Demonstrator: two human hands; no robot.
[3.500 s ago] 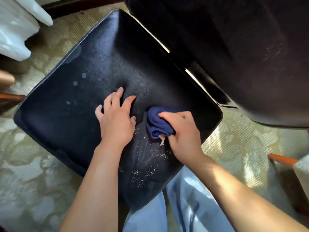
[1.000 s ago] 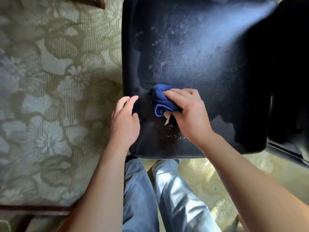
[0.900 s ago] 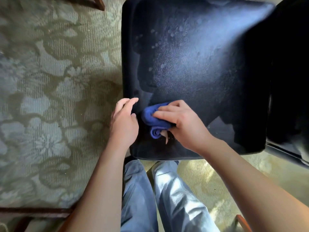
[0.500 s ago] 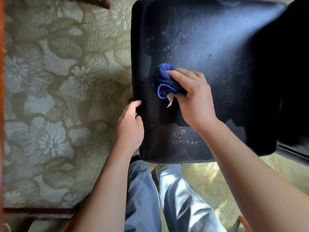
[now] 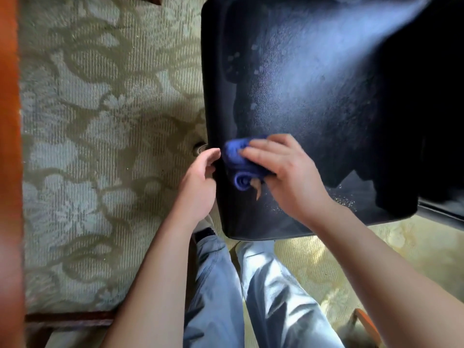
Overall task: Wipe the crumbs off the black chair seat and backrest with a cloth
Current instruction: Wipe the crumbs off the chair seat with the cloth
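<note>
The black chair seat (image 5: 313, 91) fills the upper right of the head view. My right hand (image 5: 283, 172) presses a rolled blue cloth (image 5: 238, 162) onto the seat close to its left edge. My left hand (image 5: 200, 184) is cupped, fingers apart, against that left edge just beside the cloth, holding nothing. Pale crumbs (image 5: 344, 199) lie on the seat near its front right, and a few light spots (image 5: 236, 61) mark the far left part. The backrest (image 5: 447, 101) is a dark mass at the right edge.
Green patterned carpet (image 5: 100, 146) spreads to the left of the chair. A reddish wooden piece (image 5: 10, 146) runs down the left border, with a dark wooden rail (image 5: 70, 320) low on the left. My legs in blue jeans (image 5: 238, 297) stand at the seat's front edge.
My right hand has swept the cloth back toward me and leftward to the seat's left edge. My left hand stays cupped at that edge.
</note>
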